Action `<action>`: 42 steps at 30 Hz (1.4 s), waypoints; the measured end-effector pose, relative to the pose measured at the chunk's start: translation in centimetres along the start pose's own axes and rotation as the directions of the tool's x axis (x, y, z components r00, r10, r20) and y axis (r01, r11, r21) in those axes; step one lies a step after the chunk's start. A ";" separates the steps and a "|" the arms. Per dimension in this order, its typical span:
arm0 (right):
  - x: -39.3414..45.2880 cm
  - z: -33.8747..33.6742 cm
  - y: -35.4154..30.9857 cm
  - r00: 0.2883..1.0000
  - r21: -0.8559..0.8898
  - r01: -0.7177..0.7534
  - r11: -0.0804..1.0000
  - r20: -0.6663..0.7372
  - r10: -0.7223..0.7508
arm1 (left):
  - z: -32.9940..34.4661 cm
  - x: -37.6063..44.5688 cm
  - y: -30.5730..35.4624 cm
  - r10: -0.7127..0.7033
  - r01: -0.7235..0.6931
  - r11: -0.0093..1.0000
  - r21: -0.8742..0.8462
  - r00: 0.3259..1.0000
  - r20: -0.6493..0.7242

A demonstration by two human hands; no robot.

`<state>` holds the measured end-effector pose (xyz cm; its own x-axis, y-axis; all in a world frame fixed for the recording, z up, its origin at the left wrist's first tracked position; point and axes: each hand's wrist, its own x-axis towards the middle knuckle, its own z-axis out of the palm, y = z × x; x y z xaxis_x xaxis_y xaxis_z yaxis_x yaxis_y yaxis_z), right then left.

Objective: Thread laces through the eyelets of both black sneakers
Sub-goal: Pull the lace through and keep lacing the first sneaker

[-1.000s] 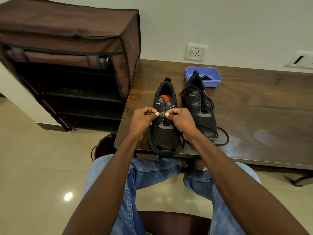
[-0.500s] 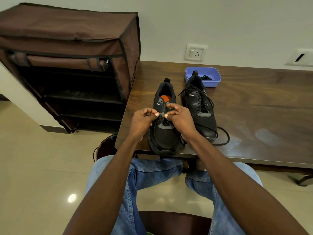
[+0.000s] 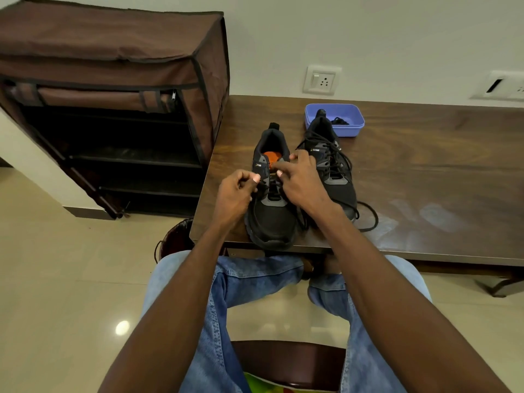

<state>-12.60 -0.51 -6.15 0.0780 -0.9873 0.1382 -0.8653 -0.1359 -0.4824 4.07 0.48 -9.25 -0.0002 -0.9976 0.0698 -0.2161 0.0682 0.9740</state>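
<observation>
The near sneaker (image 3: 270, 211) sits at the front edge of the table (image 3: 425, 177), toe toward the person, its orange insole showing in the mouth. A black lace (image 3: 272, 184) crosses its lower eyelets. The left hand (image 3: 235, 194) is over the shoe's left side, fingers curled, thumb and forefinger pressed together on what looks like a lace end, though the strand itself is too thin to make out there. The right hand (image 3: 303, 180) is over the tongue, its fingers bent toward the upper eyelets; I cannot tell whether they pinch the lace or only touch it.

Just beside it on the right stands the second sneaker (image 3: 333, 165), laced up its front, with a loose lace loop (image 3: 368, 217) trailing onto the wood by its toe. Behind that shoe's heel is a blue tub (image 3: 350, 126) with something small and dark inside.

Left of the table stands a brown fabric shoe rack (image 3: 113, 95), front flap rolled up, dark shelves showing. A wall socket (image 3: 321, 80) is on the wall above the table. The person sits in blue jeans (image 3: 255, 279), knees under the table edge.
</observation>
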 end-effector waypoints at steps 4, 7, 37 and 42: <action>0.7 -0.8 0.6 0.997 0.122 -0.057 0.991 0.055 0.051 | -2.6 1.2 0.8 -0.258 0.039 0.840 -0.542 0.906 -0.335; 0.6 -1.9 0.7 0.989 0.276 -0.124 0.953 0.116 0.095 | -6.7 2.1 0.2 -0.497 -0.187 0.577 -0.795 0.692 -0.523; 0.7 -1.7 0.8 0.985 0.336 -0.144 0.931 0.135 0.103 | -1.0 0.1 0.2 0.128 -0.105 0.966 0.237 0.988 -0.086; 0.7 -1.7 0.7 0.989 0.321 -0.124 0.939 0.122 0.089 | -0.5 -0.4 0.1 0.179 -0.170 0.929 0.329 0.984 0.003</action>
<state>-14.01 -1.15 -4.89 0.0609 -0.9981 -0.0117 -0.6636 -0.0317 -0.7474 4.49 0.92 -9.10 -0.0420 -0.9693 0.2423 -0.5221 0.2280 0.8218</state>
